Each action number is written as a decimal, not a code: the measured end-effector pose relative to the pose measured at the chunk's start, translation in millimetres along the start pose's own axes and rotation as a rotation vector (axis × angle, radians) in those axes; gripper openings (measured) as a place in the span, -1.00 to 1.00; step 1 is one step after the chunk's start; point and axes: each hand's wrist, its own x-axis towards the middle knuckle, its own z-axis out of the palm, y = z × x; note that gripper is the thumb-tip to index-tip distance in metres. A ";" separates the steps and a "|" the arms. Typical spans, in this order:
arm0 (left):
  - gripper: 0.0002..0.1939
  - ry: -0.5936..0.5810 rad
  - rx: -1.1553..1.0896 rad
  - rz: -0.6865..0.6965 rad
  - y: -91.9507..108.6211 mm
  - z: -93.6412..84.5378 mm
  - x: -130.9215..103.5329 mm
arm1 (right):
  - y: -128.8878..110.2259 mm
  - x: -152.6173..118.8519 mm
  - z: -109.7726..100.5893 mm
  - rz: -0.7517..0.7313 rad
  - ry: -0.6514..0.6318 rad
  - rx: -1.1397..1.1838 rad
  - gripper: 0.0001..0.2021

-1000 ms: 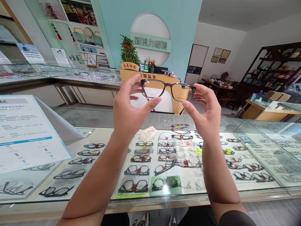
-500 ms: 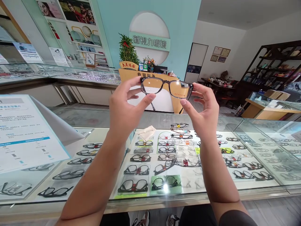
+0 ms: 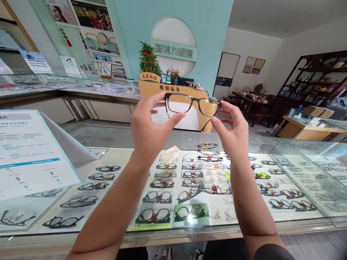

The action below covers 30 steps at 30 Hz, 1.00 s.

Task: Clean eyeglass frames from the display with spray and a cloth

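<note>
A pair of dark-rimmed eyeglasses (image 3: 193,104) is held up in the air above the glass display case. My left hand (image 3: 154,121) pinches its left end between thumb and fingers. At the right end, my right hand (image 3: 230,124) grips the frame near the hinge. The lenses are clear, with small print on the right one. One temple hangs down below the right lens. Rows of glasses lie inside the case under my forearms, among them a pair on a green card (image 3: 191,213).
The glass case (image 3: 189,231) spans the foreground. A printed sign (image 3: 32,155) stands on it at the left, and a beige cloth (image 3: 170,154) lies near the middle. Beyond are a wooden cash desk (image 3: 151,88) with a plant (image 3: 148,61) and another counter (image 3: 311,128) at the right.
The eyeglasses have turned, the left end coming nearer and the right end going back. My left hand has moved slightly right and down, my right hand slightly left.
</note>
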 end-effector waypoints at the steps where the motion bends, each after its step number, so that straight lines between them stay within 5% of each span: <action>1: -0.41 0.024 0.027 0.028 2.0 1.9 -1.6 | 2.9 0.7 0.9 0.031 -0.014 0.013 -0.54; 8: -0.36 0.109 0.148 0.138 3.4 11.9 -9.7 | 13.1 2.7 3.5 0.134 -0.094 0.049 -0.54; 30: -0.38 0.061 0.119 0.120 5.5 13.3 -12.0 | 7.0 -3.7 8.6 0.099 -0.032 -0.037 -0.50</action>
